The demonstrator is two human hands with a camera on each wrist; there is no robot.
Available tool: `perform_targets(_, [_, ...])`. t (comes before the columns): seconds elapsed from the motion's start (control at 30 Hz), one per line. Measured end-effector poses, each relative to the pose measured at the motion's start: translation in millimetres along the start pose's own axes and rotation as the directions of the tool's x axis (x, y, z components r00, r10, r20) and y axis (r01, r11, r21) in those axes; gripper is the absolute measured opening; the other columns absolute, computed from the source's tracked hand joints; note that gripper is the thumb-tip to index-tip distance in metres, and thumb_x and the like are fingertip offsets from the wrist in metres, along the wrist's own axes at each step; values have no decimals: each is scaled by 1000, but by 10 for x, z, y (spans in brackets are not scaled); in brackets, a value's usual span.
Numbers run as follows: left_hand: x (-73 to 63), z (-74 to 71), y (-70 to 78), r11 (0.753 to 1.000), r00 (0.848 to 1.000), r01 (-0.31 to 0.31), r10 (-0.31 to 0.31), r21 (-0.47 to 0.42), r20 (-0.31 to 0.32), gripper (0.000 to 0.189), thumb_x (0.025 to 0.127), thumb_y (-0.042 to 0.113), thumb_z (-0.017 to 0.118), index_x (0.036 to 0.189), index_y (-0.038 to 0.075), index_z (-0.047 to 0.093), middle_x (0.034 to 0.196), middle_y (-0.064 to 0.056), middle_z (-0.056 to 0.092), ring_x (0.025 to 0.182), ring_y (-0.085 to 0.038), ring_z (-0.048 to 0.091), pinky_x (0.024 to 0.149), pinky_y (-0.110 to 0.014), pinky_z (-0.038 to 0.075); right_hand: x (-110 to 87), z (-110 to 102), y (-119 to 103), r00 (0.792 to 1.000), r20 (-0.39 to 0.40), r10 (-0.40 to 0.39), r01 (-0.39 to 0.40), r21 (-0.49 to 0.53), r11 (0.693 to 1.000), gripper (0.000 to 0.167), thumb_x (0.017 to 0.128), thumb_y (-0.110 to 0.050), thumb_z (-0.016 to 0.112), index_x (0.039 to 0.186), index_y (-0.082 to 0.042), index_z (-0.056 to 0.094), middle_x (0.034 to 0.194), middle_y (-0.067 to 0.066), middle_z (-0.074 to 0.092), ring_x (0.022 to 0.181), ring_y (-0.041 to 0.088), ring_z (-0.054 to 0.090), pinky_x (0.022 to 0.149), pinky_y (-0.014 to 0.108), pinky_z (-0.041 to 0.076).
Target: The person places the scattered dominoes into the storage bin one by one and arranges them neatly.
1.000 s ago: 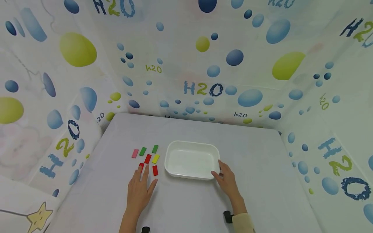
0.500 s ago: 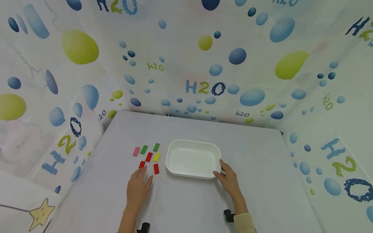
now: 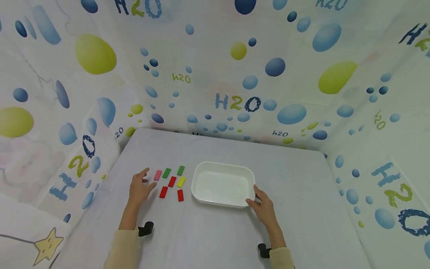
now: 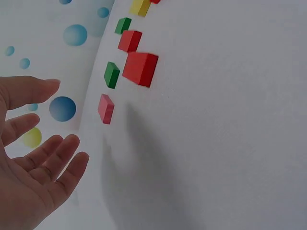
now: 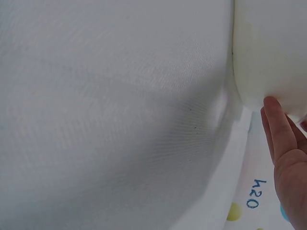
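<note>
My left hand (image 3: 140,188) hovers just left of a pink block (image 3: 157,175), its thumb and fingers apart and nothing between them. In the left wrist view, the fingers (image 4: 64,158) are spread and loosely bent near the pink block (image 4: 106,109). My right hand (image 3: 263,207) grips the near right corner of a white rectangular tray (image 3: 223,203). Its thumb lies at the near rim and the fingers at the right end. The right wrist view shows fingers against the wall of the tray (image 5: 273,62); the others are partly hidden.
Between left hand and tray lie more flat blocks: green ones (image 3: 166,173), a yellow one (image 3: 181,182) and red ones (image 3: 163,192). A white cloth covers the table (image 3: 215,239). Printed curtains (image 3: 201,56) stand behind and at the sides.
My left hand has moved left and away from the red block nearest me, uncovering it, and now is beside the pink block. The right hand stays at the tray's corner.
</note>
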State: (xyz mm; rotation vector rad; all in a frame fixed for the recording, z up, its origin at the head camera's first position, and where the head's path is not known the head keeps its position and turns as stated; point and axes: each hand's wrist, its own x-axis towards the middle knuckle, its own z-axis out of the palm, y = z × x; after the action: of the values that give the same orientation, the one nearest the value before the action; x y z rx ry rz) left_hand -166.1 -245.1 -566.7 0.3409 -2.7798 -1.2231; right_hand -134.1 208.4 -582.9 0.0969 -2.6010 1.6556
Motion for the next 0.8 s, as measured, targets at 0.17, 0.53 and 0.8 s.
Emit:
perform_targets(0.17, [226, -4, -137, 999, 994, 37, -35, -16, 99, 71, 88, 7, 67, 149, 0, 31, 136, -31, 40, 118, -44, 47, 98, -56, 45, -7, 19, 5, 1000, 7, 30, -30, 12, 999, 70, 85, -10, 74, 144, 4, 41, 137, 25, 51, 123, 42, 54, 91, 32, 53])
perform_targets(0.53, [390, 83, -271, 999, 986, 40, -41, 12, 163, 74, 78, 3, 73, 144, 0, 40, 118, -27, 41, 96, -34, 44, 76, -40, 40, -22, 11, 1, 998, 1, 61, -61, 18, 998, 71, 83, -9, 75, 145, 1, 42, 137, 22, 52, 123, 39, 55, 91, 31, 54])
perform_targets(0.8, [479, 99, -229, 997, 977, 53, -65, 62, 203, 65, 82, 9, 72, 142, 3, 46, 123, -27, 38, 93, -34, 46, 72, -37, 40, -9, -14, -5, 999, 5, 53, -53, 35, 998, 71, 83, -8, 75, 145, 2, 41, 137, 22, 52, 124, 39, 54, 91, 29, 53])
